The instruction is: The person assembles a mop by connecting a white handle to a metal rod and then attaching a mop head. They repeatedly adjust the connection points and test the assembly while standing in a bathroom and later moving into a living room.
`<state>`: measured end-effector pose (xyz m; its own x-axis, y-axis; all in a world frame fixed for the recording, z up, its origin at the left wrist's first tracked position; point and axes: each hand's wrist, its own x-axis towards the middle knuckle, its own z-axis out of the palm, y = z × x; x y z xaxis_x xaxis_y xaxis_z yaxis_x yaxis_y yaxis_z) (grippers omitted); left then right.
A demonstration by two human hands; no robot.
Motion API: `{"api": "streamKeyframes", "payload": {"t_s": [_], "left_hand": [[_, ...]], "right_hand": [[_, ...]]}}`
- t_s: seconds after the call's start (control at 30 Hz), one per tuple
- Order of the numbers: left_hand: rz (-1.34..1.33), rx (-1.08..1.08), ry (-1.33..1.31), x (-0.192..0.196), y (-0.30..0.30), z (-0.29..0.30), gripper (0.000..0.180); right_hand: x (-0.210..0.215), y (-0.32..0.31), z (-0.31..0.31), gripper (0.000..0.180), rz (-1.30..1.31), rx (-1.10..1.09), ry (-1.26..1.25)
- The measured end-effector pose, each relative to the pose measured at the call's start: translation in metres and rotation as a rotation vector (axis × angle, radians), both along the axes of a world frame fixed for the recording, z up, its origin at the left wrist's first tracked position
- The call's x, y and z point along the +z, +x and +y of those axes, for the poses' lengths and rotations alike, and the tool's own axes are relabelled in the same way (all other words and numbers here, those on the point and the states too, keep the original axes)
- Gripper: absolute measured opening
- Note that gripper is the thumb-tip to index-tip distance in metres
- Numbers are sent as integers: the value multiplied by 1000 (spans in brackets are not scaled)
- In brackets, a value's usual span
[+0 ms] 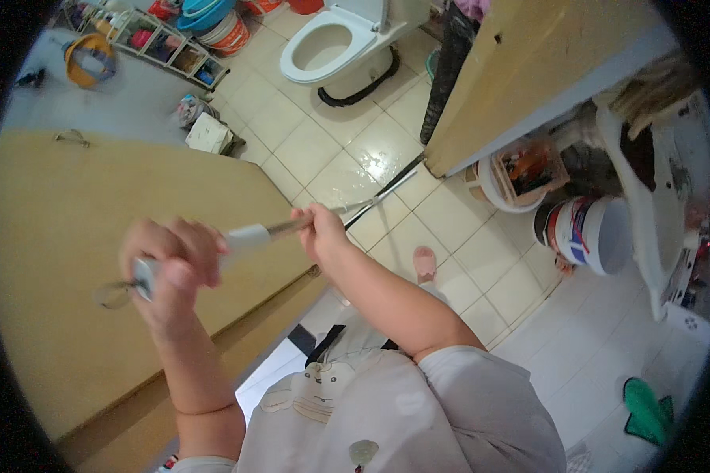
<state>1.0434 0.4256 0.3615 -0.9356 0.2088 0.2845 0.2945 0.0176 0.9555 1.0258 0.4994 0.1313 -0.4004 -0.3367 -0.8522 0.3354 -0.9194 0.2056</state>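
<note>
A long-handled floor squeegee (pixel 288 227) slants across the view, its pale grip at the upper left and its narrow blade (pixel 396 185) on the tiles near the doorway. My left hand (pixel 173 268) is wrapped round the grip's top end, where a wire hanging loop (pixel 116 295) sticks out. Lower down the shaft, my right hand (pixel 319 234) closes on the metal part. Just beyond the blade, the tiled floor (pixel 379 150) shines wet. A dark strip runs along the threshold beside the blade.
A white toilet (pixel 329 49) stands beyond the doorway. An open yellowish door (pixel 95 229) fills the left; a door edge (pixel 501 87) rises at the right. White buckets (pixel 599 235) stand on the right, near green gloves (pixel 647 410). My pink shoe (pixel 424 263) is on the tiles.
</note>
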Motion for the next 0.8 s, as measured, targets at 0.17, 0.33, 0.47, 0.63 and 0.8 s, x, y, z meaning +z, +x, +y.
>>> {"api": "streamKeyframes", "payload": {"t_s": [0.17,0.33,0.47,0.63,0.8], "left_hand": [[-36,-44,-15,-11,48,34,31],[-69,7,-6,-12,71,39,29],[-72,84,-23,-21,74,39,28],[-25,201,-33,-33,87,36,24],[-55,271,1,-32,77,31,21]], "right_hand": [[-38,32,20,10,37,223,11],[-26,47,25,9,-13,326,36],[-46,51,22,6,29,437,90],[-45,40,15,9,76,607,196],[-52,27,7,4,70,580,137]]}}
